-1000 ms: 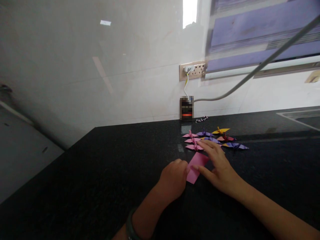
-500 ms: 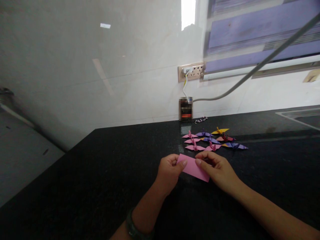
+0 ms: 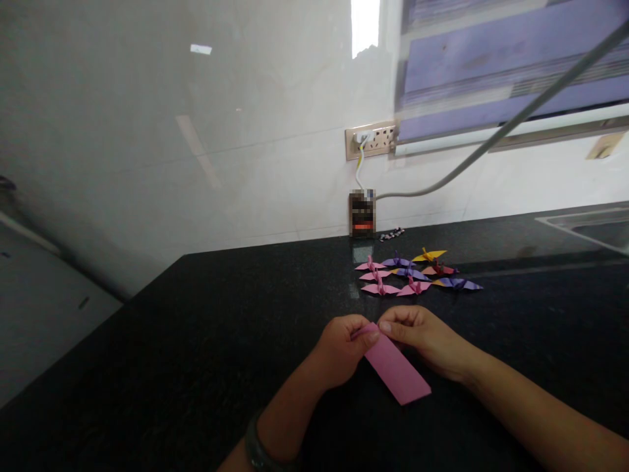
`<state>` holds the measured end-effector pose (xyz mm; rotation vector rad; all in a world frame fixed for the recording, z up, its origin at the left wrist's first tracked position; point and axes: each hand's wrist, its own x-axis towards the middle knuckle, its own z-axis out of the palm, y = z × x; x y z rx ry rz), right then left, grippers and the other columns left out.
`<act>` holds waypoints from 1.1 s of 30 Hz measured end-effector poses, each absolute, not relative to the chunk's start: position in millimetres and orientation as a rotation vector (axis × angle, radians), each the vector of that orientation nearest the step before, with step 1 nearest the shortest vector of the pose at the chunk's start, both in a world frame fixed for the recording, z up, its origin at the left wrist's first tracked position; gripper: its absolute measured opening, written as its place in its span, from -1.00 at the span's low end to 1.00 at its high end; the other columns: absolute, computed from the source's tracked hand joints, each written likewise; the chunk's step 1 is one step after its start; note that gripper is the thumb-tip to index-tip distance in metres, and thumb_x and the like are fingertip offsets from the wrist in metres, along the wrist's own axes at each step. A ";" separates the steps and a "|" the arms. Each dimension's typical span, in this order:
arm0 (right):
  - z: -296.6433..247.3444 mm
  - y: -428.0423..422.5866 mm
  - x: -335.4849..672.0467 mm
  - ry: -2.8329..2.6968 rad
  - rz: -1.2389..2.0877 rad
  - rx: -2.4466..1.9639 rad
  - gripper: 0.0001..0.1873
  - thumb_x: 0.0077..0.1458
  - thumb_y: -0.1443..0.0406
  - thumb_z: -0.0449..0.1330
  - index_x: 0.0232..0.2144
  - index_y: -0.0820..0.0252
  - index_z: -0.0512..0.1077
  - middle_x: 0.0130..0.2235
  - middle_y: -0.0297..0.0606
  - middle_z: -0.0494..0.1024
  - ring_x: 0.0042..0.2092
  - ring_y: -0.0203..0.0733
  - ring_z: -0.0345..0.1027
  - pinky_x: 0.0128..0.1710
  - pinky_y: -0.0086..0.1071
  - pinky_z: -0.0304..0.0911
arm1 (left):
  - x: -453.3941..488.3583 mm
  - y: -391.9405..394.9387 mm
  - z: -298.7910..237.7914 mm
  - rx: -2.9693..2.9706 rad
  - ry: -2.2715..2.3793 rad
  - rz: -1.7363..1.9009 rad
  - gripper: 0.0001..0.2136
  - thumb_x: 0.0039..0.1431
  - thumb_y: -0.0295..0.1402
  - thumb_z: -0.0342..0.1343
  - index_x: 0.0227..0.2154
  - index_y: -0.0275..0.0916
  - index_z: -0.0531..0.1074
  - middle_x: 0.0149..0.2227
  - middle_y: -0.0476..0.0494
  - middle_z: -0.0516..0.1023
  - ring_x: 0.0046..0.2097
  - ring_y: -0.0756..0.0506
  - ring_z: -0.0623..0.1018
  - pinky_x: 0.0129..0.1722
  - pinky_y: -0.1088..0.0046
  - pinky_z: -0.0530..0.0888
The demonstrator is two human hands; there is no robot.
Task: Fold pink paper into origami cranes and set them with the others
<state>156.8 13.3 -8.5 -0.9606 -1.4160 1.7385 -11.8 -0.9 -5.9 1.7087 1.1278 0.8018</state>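
A folded pink paper strip lies slanted over the black countertop, its far end pinched by both hands. My left hand grips that end with thumb and curled fingers. My right hand pinches the same end from the right, fingers closed. Just beyond the hands sits a cluster of several small folded paper cranes in pink, purple, yellow and red.
A small dark box stands against the tiled wall under a socket plate with a plugged white cable. A grey cord runs across to the right. A sink edge shows at far right. A band circles my left wrist.
The paper was flat under my right palm, then lifted between both hands; now both hands pinch one end and the strip points down to the right, toward me.
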 end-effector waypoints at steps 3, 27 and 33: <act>-9.0 13.7 156.7 -1.338 1.816 -0.923 -0.77 -0.13 0.20 0.19 -0.52 0.30 0.36 -0.57 -0.38 0.34 -0.55 -0.42 0.16 -0.53 -0.50 0.05 | -11.6 -1.2 -4.1 1.743 1.116 0.783 -0.77 0.03 -0.26 -0.08 -0.54 -0.32 0.33 -0.57 0.01 0.27 -0.51 0.05 0.24 -0.54 0.57 0.17; -11.2 12.2 152.8 -1.696 1.456 -0.937 -0.89 -0.04 0.28 0.09 -0.45 0.23 0.30 -0.55 -0.41 0.29 -0.54 -0.42 0.12 -0.57 -0.53 0.02 | -12.5 1.7 -5.9 1.794 1.195 0.809 -0.73 0.04 -0.22 -0.10 -0.53 -0.32 0.35 -0.57 0.01 0.29 -0.50 0.05 0.26 -0.54 0.57 0.17; -6.8 10.2 152.9 -1.828 1.207 -1.017 -0.85 -0.05 0.26 0.08 -0.49 0.24 0.35 -0.53 -0.35 0.34 -0.49 -0.36 0.17 -0.54 -0.51 0.08 | -12.0 3.1 -9.0 1.774 1.259 0.883 -0.72 0.01 -0.20 -0.08 -0.53 -0.32 0.38 -0.57 0.00 0.32 -0.51 0.04 0.28 -0.55 0.57 0.18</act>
